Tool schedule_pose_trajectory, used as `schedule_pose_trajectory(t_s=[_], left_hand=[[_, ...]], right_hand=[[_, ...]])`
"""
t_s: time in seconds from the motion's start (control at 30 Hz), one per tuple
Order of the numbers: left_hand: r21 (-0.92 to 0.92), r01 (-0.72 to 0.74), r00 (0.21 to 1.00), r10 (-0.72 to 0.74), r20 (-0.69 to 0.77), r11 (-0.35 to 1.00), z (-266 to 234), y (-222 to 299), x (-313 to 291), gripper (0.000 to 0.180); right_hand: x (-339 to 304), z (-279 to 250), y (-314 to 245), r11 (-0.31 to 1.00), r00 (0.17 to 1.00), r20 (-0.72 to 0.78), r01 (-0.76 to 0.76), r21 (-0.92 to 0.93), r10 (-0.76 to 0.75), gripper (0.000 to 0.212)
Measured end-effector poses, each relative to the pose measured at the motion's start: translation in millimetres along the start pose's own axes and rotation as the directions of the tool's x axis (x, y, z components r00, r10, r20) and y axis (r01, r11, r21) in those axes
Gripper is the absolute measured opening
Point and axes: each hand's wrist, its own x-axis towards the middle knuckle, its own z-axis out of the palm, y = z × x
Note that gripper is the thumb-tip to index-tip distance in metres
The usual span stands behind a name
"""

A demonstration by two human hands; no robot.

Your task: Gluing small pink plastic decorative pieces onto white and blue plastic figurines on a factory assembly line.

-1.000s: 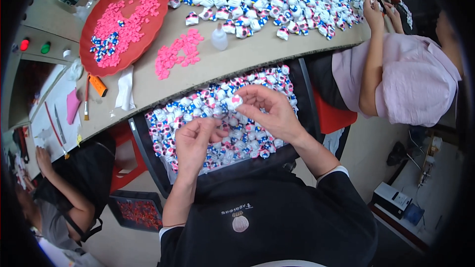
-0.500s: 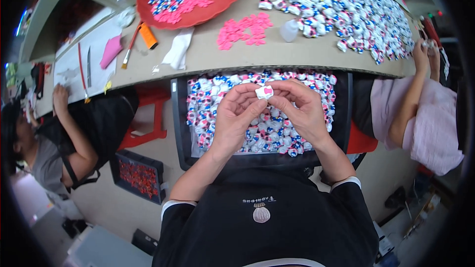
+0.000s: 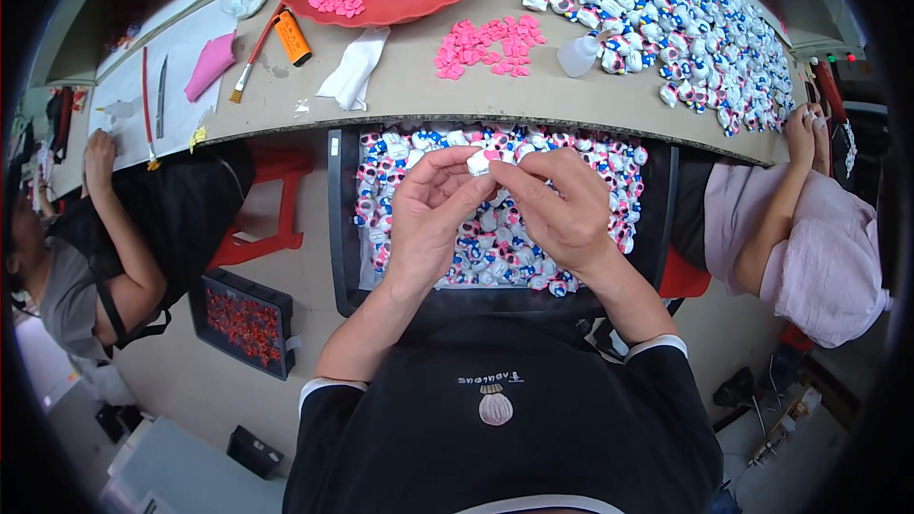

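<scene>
Above the black tray (image 3: 341, 247), my left hand (image 3: 425, 221) pinches a small white figurine (image 3: 478, 165) between thumb and fingers. A flat pink piece (image 3: 491, 155) lies on the figurine's upper side. My right hand (image 3: 567, 217) is closed, with its fingertips at the right side of the figurine and the pink piece. Exactly how the right fingertips grip is partly hidden. Below both hands, many small white, blue and pink figurines (image 3: 505, 252) fill the tray.
On the table (image 3: 400, 86) lie loose pink pieces (image 3: 490, 46), a red dish (image 3: 409, 11), a small translucent bottle (image 3: 577, 57), a white tissue (image 3: 354, 69), an orange lighter (image 3: 292, 38) and a brush (image 3: 255, 57). A figurine pile (image 3: 666, 29) spreads far right. People sit on both sides.
My hands have shifted slightly left with the figurine, which has turned. My right fingers have moved from holding its far side to its right side. The view has tilted a little.
</scene>
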Motion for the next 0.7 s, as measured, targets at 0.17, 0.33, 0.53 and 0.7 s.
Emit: schedule_pose_trajectory(t_s=[0.17,0.33,0.53,0.7], left_hand=[[0.036,-0.026,1.0,0.026,0.007,0.999,-2,-4,0,0.03],[0.054,-0.017,1.0,0.017,0.009,0.998,3,-4,-1,0.031],[0.173,-0.051,0.998,0.043,0.049,0.984,4,-7,-1,0.031],[0.17,0.022,0.999,-0.028,0.032,0.985,9,-8,1,0.031]], right_hand=[[-4,0,2,0.998,0.999,-0.018,0.045,-0.039,-0.046,0.03],[-5,-12,-8,0.823,0.868,0.069,-0.488,0.291,0.491,0.021],[-7,-8,3,0.219,0.649,0.441,-0.683,0.697,0.619,0.02],[-16,-23,14,0.184,0.618,0.541,-0.738,0.649,0.57,0.027]])
